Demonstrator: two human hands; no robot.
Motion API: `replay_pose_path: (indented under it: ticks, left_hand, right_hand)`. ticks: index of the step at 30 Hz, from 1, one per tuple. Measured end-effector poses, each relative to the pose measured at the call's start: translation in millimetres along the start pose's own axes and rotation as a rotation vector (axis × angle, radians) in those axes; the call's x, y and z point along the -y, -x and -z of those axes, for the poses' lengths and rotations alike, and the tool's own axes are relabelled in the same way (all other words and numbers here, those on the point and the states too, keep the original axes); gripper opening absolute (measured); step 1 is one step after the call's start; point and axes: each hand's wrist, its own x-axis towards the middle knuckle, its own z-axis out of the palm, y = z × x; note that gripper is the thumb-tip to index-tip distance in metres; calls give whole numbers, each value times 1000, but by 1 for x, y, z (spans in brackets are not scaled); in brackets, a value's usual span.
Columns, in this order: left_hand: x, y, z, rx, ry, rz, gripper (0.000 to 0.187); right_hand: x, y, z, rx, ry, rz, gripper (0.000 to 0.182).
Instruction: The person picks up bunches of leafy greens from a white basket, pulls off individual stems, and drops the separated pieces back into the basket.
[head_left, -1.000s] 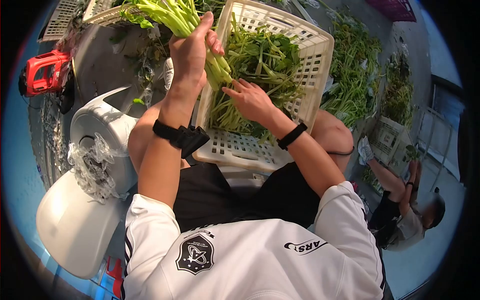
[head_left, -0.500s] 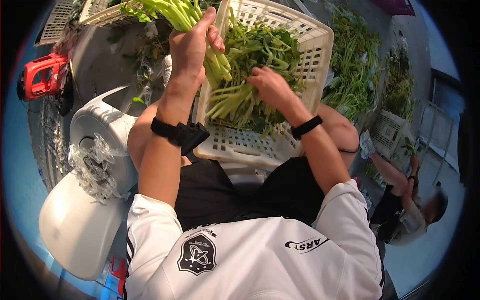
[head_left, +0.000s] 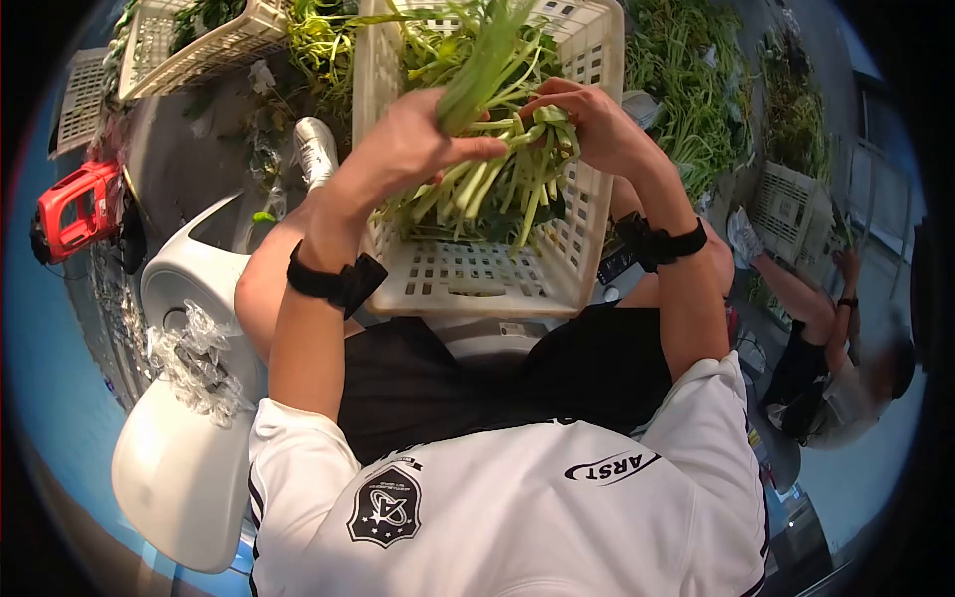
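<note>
The bunch of green stems (head_left: pixel 489 149) was held up over the white basket (head_left: pixel 477 284), and the left hand (head_left: pixel 418 139) was wrapped tight around its middle, so a firm, steady squeeze there looked like the best way to keep the stems lined up. The right hand (head_left: pixel 595 124) was closed on the pale stem ends just beside the left hand, and it was best to press them together softly so that none would snap or slip down.
</note>
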Motion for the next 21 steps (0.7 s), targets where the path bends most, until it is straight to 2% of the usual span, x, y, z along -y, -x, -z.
replay_pose_path:
  ticks: [5,9,14,17,21]
  left_hand:
    - [-1,-8,-23,198,51,88,32]
    - [-1,-15,-32,283,87,101,21]
    - [-9,-16,-32,218,102,51,21]
    - [-13,-13,-29,180,148,32,22]
    - [-14,-8,-23,84,98,23,25]
  right_hand:
    - [-16,18,0,-19,-23,20,53]
    - [-17,28,3,-9,-112,-90,55]
    - [-21,36,16,73,-304,-247,55]
    - [-25,36,17,32,-295,-163,50]
    - [-12,28,14,-38,-284,-170,47]
